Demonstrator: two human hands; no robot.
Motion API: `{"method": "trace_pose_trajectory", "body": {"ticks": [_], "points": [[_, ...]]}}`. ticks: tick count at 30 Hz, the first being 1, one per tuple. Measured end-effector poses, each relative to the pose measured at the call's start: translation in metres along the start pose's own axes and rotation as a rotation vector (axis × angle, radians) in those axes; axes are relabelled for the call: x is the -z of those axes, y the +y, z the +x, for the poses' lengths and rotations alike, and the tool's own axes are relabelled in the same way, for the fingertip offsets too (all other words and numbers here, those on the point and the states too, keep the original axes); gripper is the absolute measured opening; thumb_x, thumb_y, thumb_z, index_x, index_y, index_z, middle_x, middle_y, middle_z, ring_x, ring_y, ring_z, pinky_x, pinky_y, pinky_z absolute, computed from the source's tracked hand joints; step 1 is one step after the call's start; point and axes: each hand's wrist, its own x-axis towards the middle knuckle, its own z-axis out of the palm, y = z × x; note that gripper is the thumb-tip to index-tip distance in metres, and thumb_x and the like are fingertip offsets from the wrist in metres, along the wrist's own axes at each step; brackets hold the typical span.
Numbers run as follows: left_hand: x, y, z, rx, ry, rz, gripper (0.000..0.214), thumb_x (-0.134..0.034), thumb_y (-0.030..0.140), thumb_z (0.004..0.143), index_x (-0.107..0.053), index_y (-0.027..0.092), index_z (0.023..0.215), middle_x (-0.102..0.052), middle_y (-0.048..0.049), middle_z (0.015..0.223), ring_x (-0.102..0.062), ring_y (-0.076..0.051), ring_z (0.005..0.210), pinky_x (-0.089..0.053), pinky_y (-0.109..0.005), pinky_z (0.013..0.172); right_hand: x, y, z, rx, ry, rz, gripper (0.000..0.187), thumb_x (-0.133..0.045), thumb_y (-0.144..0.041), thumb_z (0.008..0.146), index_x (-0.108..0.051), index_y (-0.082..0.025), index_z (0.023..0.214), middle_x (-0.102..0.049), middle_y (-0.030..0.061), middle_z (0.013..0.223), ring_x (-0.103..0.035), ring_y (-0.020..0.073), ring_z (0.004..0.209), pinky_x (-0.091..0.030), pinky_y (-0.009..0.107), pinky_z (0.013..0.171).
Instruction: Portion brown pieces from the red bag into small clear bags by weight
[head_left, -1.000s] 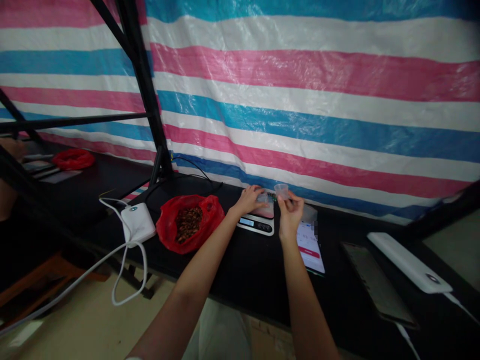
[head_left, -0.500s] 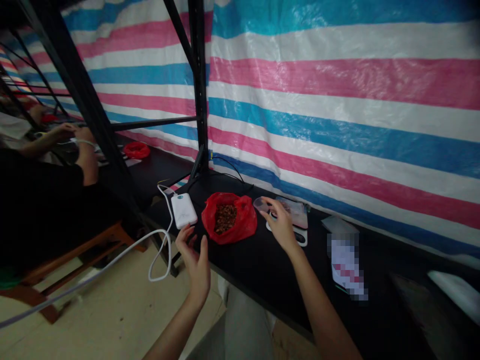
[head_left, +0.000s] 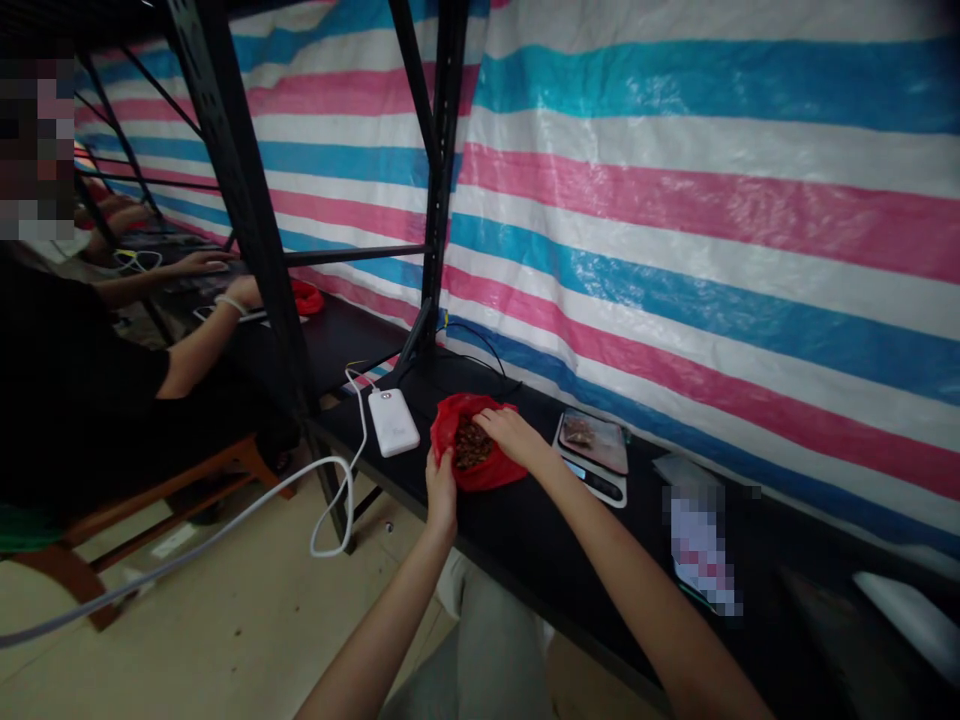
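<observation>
A red plastic bag [head_left: 499, 472] stands open on the black table, with small brown pieces [head_left: 472, 445] inside it. My left hand [head_left: 442, 495] grips the bag's near left rim, thumb on the inner side. Over the bag's mouth, my right hand [head_left: 514, 435] reaches in from the right with its fingers bent down among the pieces. Whatever its fingertips hold is hidden. To the right of the bag lies a white kitchen scale [head_left: 611, 497] with a lit display. A clear plastic pouch [head_left: 600, 440] with some brown pieces rests on its plate.
A white power bank [head_left: 394, 422] with a white cable [head_left: 330, 460] lies left of the bag. Rightward are a phone [head_left: 701, 550], partly blurred out, and a clear packet [head_left: 686, 470]. A black metal post [head_left: 439, 200] rises behind. Another person [head_left: 75, 360] sits at left.
My right hand has moved left from beside the scale into the red bag; the clear round plastic piece it held is out of sight. My left hand has closed on the bag's rim.
</observation>
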Motion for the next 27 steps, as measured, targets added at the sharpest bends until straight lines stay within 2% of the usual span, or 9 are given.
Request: {"method": "trace_pose_trajectory", "body": {"ticks": [2,4,9,13,20,24,27], "points": [[-0.005,0.001,-0.002,0.093,0.083,-0.137,0.039,-0.039,0.034,0.086,-0.049,0.016,0.119,-0.057,-0.0086,0.119,-0.052,-0.022,0.112,-0.041,-0.036,0.096,-0.001,-0.004,-0.003,0.002,-0.007,0.046,0.04,-0.039,0.0,0.08,-0.05,-0.015,0.115,-0.057,0.0115,0.104,-0.057,0.0207,0.09,-0.042,0.034,0.08],[-0.008,0.003,-0.004,0.124,0.117,-0.205,0.038,-0.04,0.033,0.086,-0.052,0.014,0.116,-0.058,-0.0088,0.118,-0.054,-0.021,0.109,-0.041,-0.036,0.095,-0.001,-0.009,-0.006,-0.028,-0.003,0.118,0.041,-0.039,0.001,0.079,-0.049,-0.015,0.116,-0.057,0.0104,0.105,-0.057,0.0194,0.09,-0.043,0.033,0.08],[-0.01,0.006,-0.007,0.081,0.13,-0.164,0.041,-0.041,0.038,0.085,-0.052,0.013,0.116,-0.057,-0.0094,0.121,-0.051,-0.021,0.113,-0.039,-0.034,0.098,-0.003,-0.016,-0.01,-0.118,0.062,0.398,0.042,-0.04,0.001,0.079,-0.049,-0.017,0.115,-0.056,0.008,0.108,-0.057,0.0164,0.095,-0.044,0.028,0.082],[-0.01,0.013,-0.009,0.067,0.14,-0.145,0.04,-0.042,0.036,0.085,-0.052,0.013,0.116,-0.057,-0.0093,0.12,-0.052,-0.021,0.112,-0.038,-0.032,0.098,-0.01,-0.016,-0.009,-0.163,0.131,0.589,0.041,-0.047,-0.001,0.076,-0.05,-0.019,0.114,-0.057,0.0075,0.109,-0.056,0.0167,0.1,-0.044,0.031,0.088],[-0.008,0.019,-0.012,0.039,0.152,-0.145,0.04,-0.041,0.033,0.086,-0.051,0.013,0.119,-0.058,-0.0095,0.118,-0.054,-0.02,0.11,-0.039,-0.032,0.098,-0.029,-0.019,-0.006,-0.272,0.261,0.99,0.038,-0.053,-0.005,0.072,-0.057,-0.019,0.107,-0.062,0.0065,0.103,-0.062,0.0162,0.088,-0.05,0.032,0.081],[-0.003,0.022,-0.016,-0.027,0.198,-0.034,0.044,-0.041,0.035,0.087,-0.044,0.015,0.126,-0.049,-0.0093,0.129,-0.043,-0.02,0.121,-0.03,-0.032,0.104,-0.031,-0.018,-0.011,-0.365,0.418,1.155,0.037,-0.059,-0.012,0.07,-0.058,-0.022,0.106,-0.064,0.0039,0.102,-0.063,0.0164,0.086,-0.051,0.034,0.081],[-0.003,0.029,-0.026,-0.16,0.21,0.054,0.048,-0.038,0.037,0.088,-0.036,0.019,0.132,-0.034,-0.0079,0.14,-0.031,-0.019,0.129,-0.022,-0.032,0.109,-0.027,-0.017,-0.018,-0.418,0.532,1.252,0.038,-0.063,-0.018,0.069,-0.058,-0.023,0.107,-0.064,0.004,0.107,-0.062,0.0174,0.093,-0.048,0.035,0.086]]}}
